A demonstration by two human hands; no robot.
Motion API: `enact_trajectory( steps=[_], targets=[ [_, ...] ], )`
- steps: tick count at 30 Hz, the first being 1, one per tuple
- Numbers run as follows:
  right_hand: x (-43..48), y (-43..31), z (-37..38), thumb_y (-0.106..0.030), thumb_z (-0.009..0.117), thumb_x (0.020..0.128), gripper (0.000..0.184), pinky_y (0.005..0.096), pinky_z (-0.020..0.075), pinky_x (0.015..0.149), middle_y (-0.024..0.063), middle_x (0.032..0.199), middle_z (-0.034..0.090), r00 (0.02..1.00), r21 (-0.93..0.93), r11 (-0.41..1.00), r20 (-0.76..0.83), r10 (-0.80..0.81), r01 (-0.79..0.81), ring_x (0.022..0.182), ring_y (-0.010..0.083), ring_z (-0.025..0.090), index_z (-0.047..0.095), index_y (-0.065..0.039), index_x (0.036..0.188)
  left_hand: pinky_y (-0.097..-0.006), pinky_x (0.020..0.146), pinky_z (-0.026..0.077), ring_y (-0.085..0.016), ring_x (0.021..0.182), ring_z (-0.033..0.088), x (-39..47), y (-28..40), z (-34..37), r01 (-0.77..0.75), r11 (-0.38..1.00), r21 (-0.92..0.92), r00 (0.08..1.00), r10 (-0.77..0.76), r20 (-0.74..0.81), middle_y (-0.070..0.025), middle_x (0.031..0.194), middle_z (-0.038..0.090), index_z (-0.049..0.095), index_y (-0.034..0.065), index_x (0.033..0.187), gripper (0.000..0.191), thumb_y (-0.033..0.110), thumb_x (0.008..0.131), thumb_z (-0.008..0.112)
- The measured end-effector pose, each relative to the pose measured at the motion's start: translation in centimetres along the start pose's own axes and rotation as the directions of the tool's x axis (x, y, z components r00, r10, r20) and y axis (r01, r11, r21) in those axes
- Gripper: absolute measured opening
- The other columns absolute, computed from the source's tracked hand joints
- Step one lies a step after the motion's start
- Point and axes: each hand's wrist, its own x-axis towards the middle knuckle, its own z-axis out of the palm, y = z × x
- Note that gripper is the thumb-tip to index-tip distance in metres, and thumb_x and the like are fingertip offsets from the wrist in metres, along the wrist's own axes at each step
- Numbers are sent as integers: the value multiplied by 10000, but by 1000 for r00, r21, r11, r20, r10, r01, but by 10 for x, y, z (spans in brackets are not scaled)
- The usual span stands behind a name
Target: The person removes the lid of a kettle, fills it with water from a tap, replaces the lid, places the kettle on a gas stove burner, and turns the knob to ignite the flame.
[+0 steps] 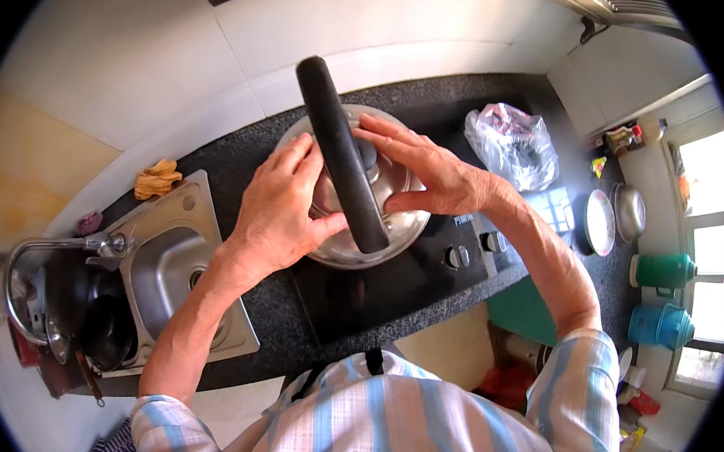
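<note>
A stainless steel kettle stands on the black glass cooktop in front of me. Its thick black handle arches over the lid, and a dark lid knob shows beside it. From the left, my left hand touches the kettle's top, its fingers along the far side and its thumb reaching under the handle. On the other side, my right hand rests with spread fingers at the lid, the fingertips partly behind the handle. Neither hand is wrapped around the handle.
A steel sink with a curved faucet and dark pans lies left. Right of the kettle are control knobs, a clear plastic bag, a white plate and metal bowls. Green and blue jugs stand farther right.
</note>
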Motion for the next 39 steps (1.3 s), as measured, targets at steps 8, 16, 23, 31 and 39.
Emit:
enact_trajectory(
  steps=[8, 16, 23, 31, 39],
  targets=[
    [1, 13, -2, -28, 683, 668, 744, 343, 379, 963, 169, 1407, 264, 999, 238, 970, -20, -38, 41, 1208, 245, 401, 353, -44, 1335, -406, 882, 405, -347, 1038, 481, 3, -1, 1, -67, 998, -3, 997, 67, -41, -178, 1099, 500, 474, -10, 1107, 559, 202, 654, 722],
    [38, 29, 24, -159, 499, 865, 225, 364, 456, 809, 125, 946, 598, 873, -65, 984, -475, 113, -163, 915, 278, 554, 580, -58, 1049, -411, 846, 409, -339, 963, 490, 11, 8, -6, 111, 983, -148, 989, -95, 110, -180, 1016, 494, 446, -6, 1093, 568, 220, 647, 717],
    [30, 25, 38, -115, 553, 800, 230, 389, 416, 857, 95, 1035, 572, 831, -207, 970, -556, -9, -128, 995, 279, 512, 593, -79, 1024, -301, 623, 423, -162, 653, 495, 7, 3, 4, 18, 986, -168, 1000, -15, 18, -43, 705, 479, 458, 26, 942, 436, 96, 608, 729],
    [32, 21, 30, -121, 514, 842, 178, 366, 446, 817, 100, 979, 587, 850, -196, 955, -519, 91, -222, 919, 279, 538, 599, -77, 993, -389, 978, 356, -334, 1159, 414, 2, -2, 3, 72, 982, -174, 997, -69, 24, -184, 1266, 419, 399, -1, 1236, 709, 198, 638, 723],
    [57, 12, 28, -206, 443, 871, 221, 378, 442, 822, 100, 940, 567, 805, -196, 871, -511, 302, -451, 967, 281, 507, 627, -92, 913, -394, 1000, 343, -324, 1181, 415, -2, 0, 0, 48, 980, -194, 998, -53, -19, -172, 1281, 427, 384, 27, 1268, 794, 297, 625, 763]
  ],
)
